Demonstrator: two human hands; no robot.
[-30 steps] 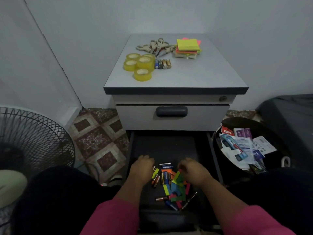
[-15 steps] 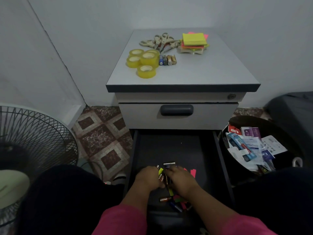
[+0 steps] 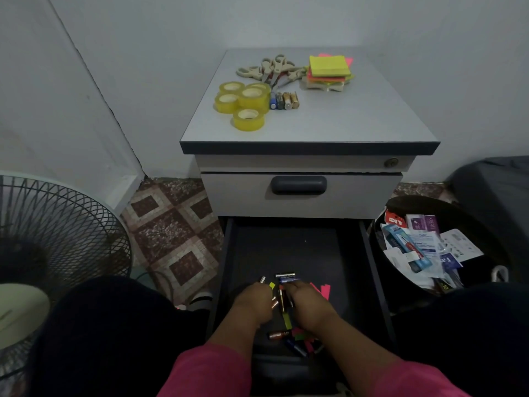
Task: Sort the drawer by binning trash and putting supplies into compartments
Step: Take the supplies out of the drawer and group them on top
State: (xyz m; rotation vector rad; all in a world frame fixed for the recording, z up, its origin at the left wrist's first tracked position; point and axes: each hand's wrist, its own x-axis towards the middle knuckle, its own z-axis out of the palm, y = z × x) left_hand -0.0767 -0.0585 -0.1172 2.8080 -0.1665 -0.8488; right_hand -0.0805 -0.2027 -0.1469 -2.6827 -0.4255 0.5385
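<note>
Both hands are working in the open bottom drawer [image 3: 369, 262], gathering the loose batteries [image 3: 282, 335] and coloured paper strips [image 3: 325, 290] lying near its front. The left hand [image 3: 253, 303] is curling its fingers round a small bunch of batteries, one copper end poking out beside the thumb; the right hand [image 3: 307, 302] is lying knuckles-up over the pile with fingers bent down onto it, though whether it is actually pinching anything I cannot tell. On the cabinet's tabletop [image 3: 357, 118], supplies are already lying in groups: 5 rolls of tape [image 3: 244, 103] at the left, a short row of batteries [image 3: 284, 100] just beside them, scissors [image 3: 270, 70] behind, sticky notes [image 3: 329, 71] at the far right. The bin [image 3: 406, 204] to the right of the drawer is holding discarded packaging. Judging from this, the step in hand is clearing the last small items; next, the gathered batteries are likely going up to join the row on top, which calls for a firm enough grip that none roll free, and the paper strips need sorting separately
</note>
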